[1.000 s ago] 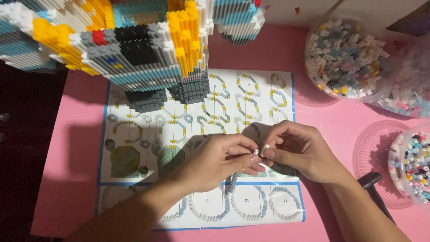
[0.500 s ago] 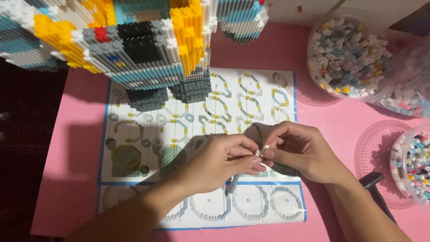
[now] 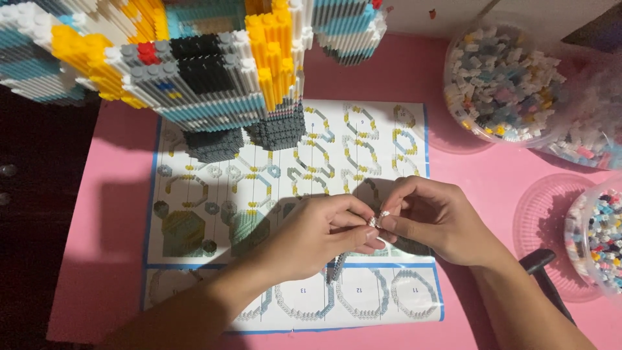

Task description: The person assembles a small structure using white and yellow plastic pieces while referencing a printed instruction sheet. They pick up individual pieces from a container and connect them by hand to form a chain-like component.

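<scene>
My left hand (image 3: 317, 234) and my right hand (image 3: 435, 219) meet over the lower middle of a printed instruction sheet (image 3: 272, 194). Both pinch the same tiny pale brick piece (image 3: 378, 220) between thumb and fingertips. A thin grey strip of joined bricks (image 3: 337, 266) hangs below my left hand; whether the hand holds it I cannot tell. A large model of small bricks (image 3: 194, 65) in white, yellow, blue, black and grey stands at the sheet's far edge.
The sheet lies on a pink mat (image 3: 116, 214). A clear tub of mixed pale bricks (image 3: 502, 81) stands at the back right. Another tub of coloured bricks (image 3: 599, 236) sits at the right edge, over a clear lid (image 3: 541, 220). A dark tool handle (image 3: 544, 279) lies by my right forearm.
Both hands stay pinched together on the small piece. The view has shifted slightly; nothing else moved.
</scene>
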